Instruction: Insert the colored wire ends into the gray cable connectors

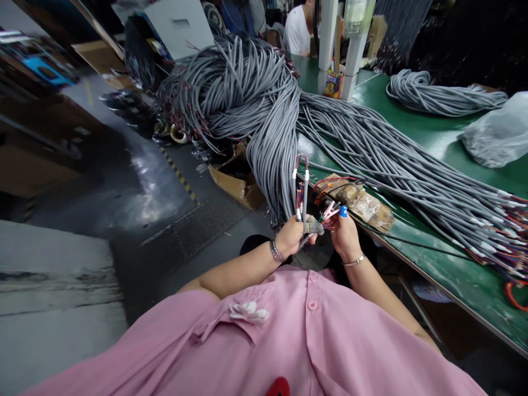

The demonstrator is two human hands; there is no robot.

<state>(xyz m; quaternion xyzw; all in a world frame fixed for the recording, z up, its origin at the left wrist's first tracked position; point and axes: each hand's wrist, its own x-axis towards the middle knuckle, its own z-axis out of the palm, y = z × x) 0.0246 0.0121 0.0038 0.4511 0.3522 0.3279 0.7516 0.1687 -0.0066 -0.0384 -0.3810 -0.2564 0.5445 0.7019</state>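
Note:
My left hand (pixel 290 235) is closed around a few grey cables (pixel 305 192), whose white-banded upper ends show bare coloured wires (pixel 300 192). A grey cover sits on its thumb (pixel 314 226). Close on the right, my right hand (pixel 345 235) has its fingers pinched together on thin coloured wires (pixel 326 223), with a blue cover (pixel 343 211) on one digit. A pale pink piece (pixel 330 211) lies at those fingertips; its kind is unclear. Just beyond my hands, a taped wooden block (pixel 358 201) with wires around it rests at the table edge.
A large heap of grey cables (pixel 231 82) hangs over the green table's (pixel 437 137) left end. More cables (pixel 396 159) stretch along the table. A cable coil (pixel 437 93) and plastic bag (pixel 501 132) lie farther right. A cardboard box (pixel 235 184) stands below. Someone in white (pixel 297 33) is behind.

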